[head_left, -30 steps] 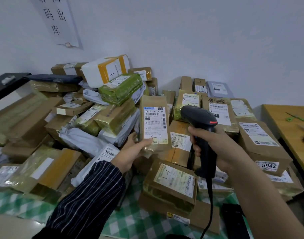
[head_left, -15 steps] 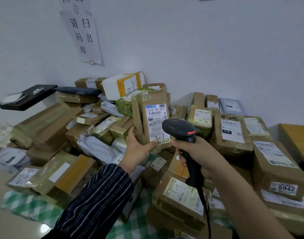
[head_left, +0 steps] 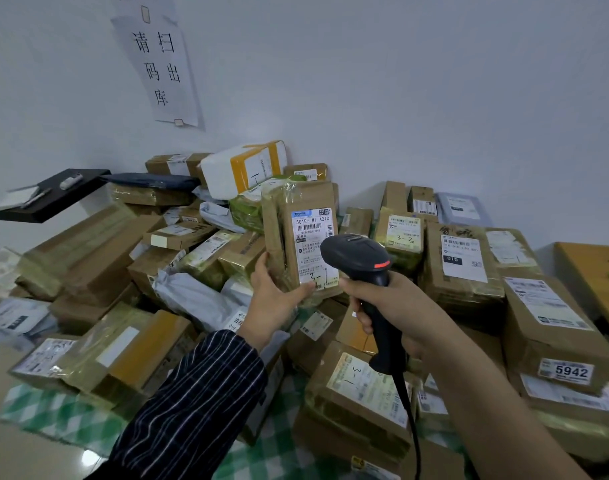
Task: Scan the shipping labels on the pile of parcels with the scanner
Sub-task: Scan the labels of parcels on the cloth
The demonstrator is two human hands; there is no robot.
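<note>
Here's my grip right now: my left hand (head_left: pixel 275 301) is wrapped round the bottom end of a taped-up brown parcel (head_left: pixel 285 233). My thumb lies across the front just under the handwritten "3-1", and my fingers are behind it where I can't see them. I'm holding it upright and lifted clear of the pile (head_left: pixel 464 271) so its label (head_left: pixel 311 237) faces me flat and none of the other barcodes get in the way. Gripping low leaves the barcode near the top of the label uncovered, which is the whole point.

My right hand (head_left: pixel 398 304) is closed round the handle of the black scanner (head_left: pixel 358 258), pistol style. Its head sits just in front of the lower right part of the label, aimed away from me at it. From up here the head actually hides a bit of the label, and I can't tell if a finger is on the trigger. The cable (head_left: pixel 408 410) hangs down from the handle over the boxes below.

My guess is this one is mid-scan, and judging by the heap on the checked cloth (head_left: pixel 54 415), there's plenty left to do.
</note>
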